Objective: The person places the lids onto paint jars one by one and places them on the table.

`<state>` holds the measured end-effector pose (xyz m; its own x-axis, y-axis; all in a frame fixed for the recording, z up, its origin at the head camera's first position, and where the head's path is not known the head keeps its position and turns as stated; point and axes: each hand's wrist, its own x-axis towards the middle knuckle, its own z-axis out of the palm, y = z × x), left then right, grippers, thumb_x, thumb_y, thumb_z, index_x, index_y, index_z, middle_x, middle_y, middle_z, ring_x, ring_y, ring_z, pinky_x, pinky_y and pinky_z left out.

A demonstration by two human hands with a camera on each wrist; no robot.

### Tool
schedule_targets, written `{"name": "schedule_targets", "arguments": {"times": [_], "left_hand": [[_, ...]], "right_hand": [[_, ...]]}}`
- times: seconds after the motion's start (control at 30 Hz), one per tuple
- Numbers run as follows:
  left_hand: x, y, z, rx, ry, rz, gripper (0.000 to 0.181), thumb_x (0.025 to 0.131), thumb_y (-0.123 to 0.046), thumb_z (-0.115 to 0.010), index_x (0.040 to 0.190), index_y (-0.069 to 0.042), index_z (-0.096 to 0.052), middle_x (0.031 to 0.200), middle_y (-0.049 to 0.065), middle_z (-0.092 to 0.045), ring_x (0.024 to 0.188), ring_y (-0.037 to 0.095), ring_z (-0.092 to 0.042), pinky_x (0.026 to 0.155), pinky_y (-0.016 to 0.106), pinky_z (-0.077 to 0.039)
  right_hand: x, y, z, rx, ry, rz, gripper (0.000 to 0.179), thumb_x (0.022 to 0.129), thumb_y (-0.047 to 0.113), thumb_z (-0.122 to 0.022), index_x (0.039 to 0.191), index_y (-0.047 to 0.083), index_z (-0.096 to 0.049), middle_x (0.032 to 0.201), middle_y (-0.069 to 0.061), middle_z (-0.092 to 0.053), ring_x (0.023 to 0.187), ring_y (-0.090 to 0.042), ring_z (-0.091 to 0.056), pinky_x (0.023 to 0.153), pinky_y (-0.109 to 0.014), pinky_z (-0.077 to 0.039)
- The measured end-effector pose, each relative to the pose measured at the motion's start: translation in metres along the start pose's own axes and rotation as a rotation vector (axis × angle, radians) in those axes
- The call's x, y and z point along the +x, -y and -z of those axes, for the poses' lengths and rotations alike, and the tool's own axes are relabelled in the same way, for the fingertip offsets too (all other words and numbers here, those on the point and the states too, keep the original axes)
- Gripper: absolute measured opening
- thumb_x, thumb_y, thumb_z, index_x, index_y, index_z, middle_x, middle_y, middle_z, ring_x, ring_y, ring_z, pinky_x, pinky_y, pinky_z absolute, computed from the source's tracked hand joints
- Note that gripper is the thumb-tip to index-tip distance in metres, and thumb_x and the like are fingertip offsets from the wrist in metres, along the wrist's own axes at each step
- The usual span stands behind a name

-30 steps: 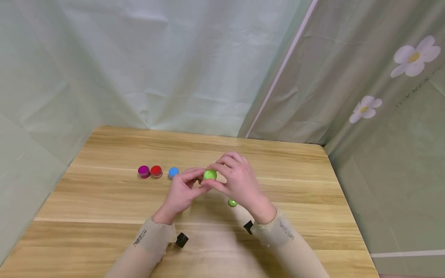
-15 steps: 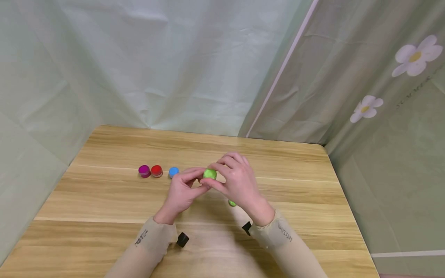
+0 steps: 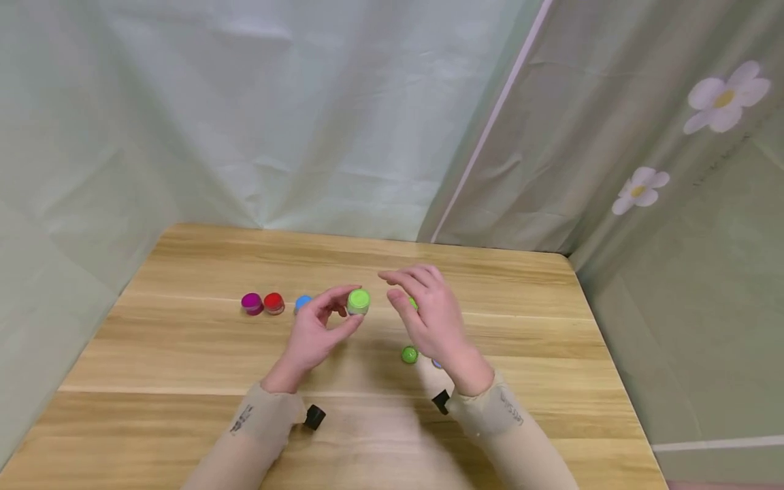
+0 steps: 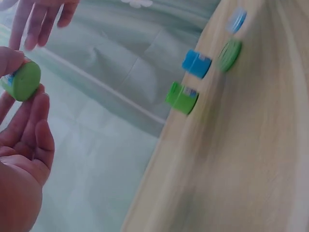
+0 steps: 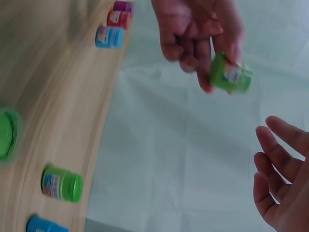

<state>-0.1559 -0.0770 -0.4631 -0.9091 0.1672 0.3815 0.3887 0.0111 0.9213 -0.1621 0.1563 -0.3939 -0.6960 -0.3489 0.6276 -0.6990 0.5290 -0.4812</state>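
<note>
My left hand (image 3: 311, 339) holds a small green jar (image 3: 358, 301) between thumb and fingers, above the table. Its round green top faces the head camera, and a label shows on its side in the right wrist view. To the right, my right hand (image 3: 436, 318) is apart from the jar, fingers extended and holding nothing. Below the hands, a round green lid (image 3: 410, 354) lies on the table. Partly hidden by the right hand are a second green jar (image 4: 182, 97) and a blue lid (image 3: 437, 363). A blue jar (image 4: 196, 64) stands beside that green jar in the left wrist view.
On the left of the wooden table (image 3: 184, 354) stand a purple jar (image 3: 252, 303), a red jar (image 3: 273, 303) and another blue jar (image 3: 303, 303), partly behind the left hand. Black wrist cameras sit at both wrists. A pale curtain (image 3: 306, 122) hangs behind.
My right hand has let go of the green jar and moved right, its fingers spreading. The left hand keeps the jar and has shifted slightly left. The second green jar and blue lid now show.
</note>
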Motion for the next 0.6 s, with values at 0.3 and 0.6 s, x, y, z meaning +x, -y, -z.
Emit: {"name": "schedule_targets", "arguments": {"times": [0.3, 0.6], "left_hand": [[0.015, -0.011, 0.036, 0.397, 0.028, 0.111, 0.042, 0.088, -0.008, -0.088, 0.124, -0.006, -0.066, 0.112, 0.007, -0.077, 0.103, 0.025, -0.066, 0.091, 0.046, -0.051], [0.028, 0.004, 0.063, 0.808, 0.235, 0.171, 0.035, 0.087, -0.020, -0.088, 0.113, -0.014, -0.066, 0.112, 0.007, -0.074, 0.103, 0.032, -0.068, 0.096, 0.054, -0.048]], "right_hand": [[-0.010, -0.014, 0.017, -0.004, -0.028, -0.001, 0.059, 0.117, 0.048, -0.035, 0.120, 0.010, -0.080, 0.113, -0.004, -0.077, 0.113, -0.027, -0.065, 0.097, -0.044, -0.051], [-0.018, -0.018, 0.024, 0.001, -0.020, 0.000, 0.044, 0.116, 0.037, -0.046, 0.115, 0.011, -0.081, 0.110, -0.002, -0.077, 0.111, -0.026, -0.065, 0.096, -0.043, -0.051]]}}
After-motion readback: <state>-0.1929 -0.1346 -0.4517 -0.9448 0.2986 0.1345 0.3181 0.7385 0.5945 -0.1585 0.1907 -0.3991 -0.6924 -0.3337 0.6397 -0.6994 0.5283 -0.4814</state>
